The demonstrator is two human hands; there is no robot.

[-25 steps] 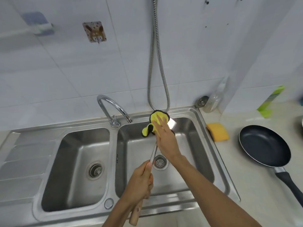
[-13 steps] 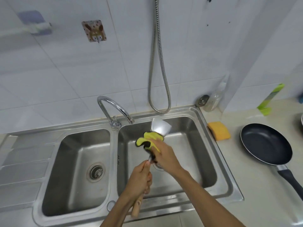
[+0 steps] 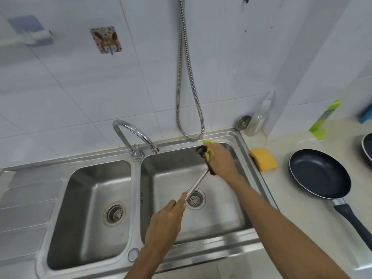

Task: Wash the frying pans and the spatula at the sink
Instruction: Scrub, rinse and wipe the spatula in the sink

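Over the right basin of the steel double sink (image 3: 201,241), my left hand (image 3: 167,224) grips the handle of a metal spatula (image 3: 198,183), whose shaft slants up to the right. My right hand (image 3: 221,160) presses a yellow-and-black scrubbing cloth (image 3: 205,153) around the spatula's blade, which is hidden under the cloth and hand. A dark non-stick frying pan (image 3: 319,173) lies on the counter to the right, its black handle pointing toward me. The edge of a second pan (image 3: 367,149) shows at the far right.
A curved tap (image 3: 132,135) stands between the basins with no water visible. A metal shower hose (image 3: 190,97) hangs down the tiled wall. A yellow sponge (image 3: 263,162) lies by the sink rim. A bottle (image 3: 257,121) stands in the corner. A drainboard (image 3: 24,198) lies at the left.
My right hand has slid the cloth up the shaft from near the handle to the blade end, toward the back right of the basin. The blade, bare half a second ago, is now covered.
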